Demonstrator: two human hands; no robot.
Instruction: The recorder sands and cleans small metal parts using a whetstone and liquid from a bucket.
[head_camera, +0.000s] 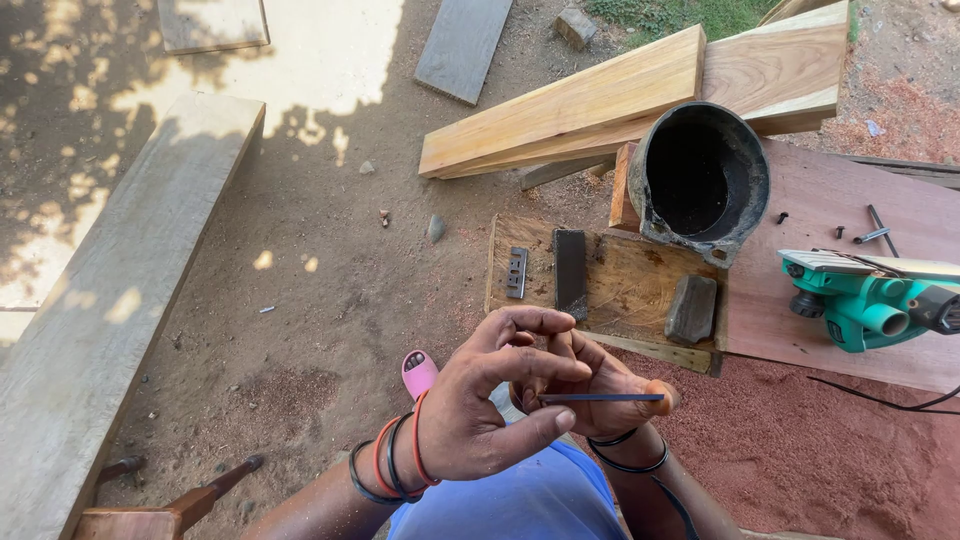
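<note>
My right hand (600, 385) holds a thin, dark, flat metal blade (600, 398) edge-on, pinched between thumb and fingers. My left hand (480, 410) is raised just beside it, fingers curled over the right hand and thumb near the blade's left end. Both wrists wear dark and red bands. On the wet wooden board (620, 290) beyond my hands lie a dark rectangular sharpening stone (571, 272), a small slotted metal plate (517, 272) and a rough grey stone (691, 310).
A black bucket (700, 180) stands on the board's far right corner. A green electric planer (870, 295) and loose screws (870, 235) lie on a reddish panel at right. Pale timber beams (620, 95) lie beyond; a long grey plank (110, 300) runs along the left on dirt.
</note>
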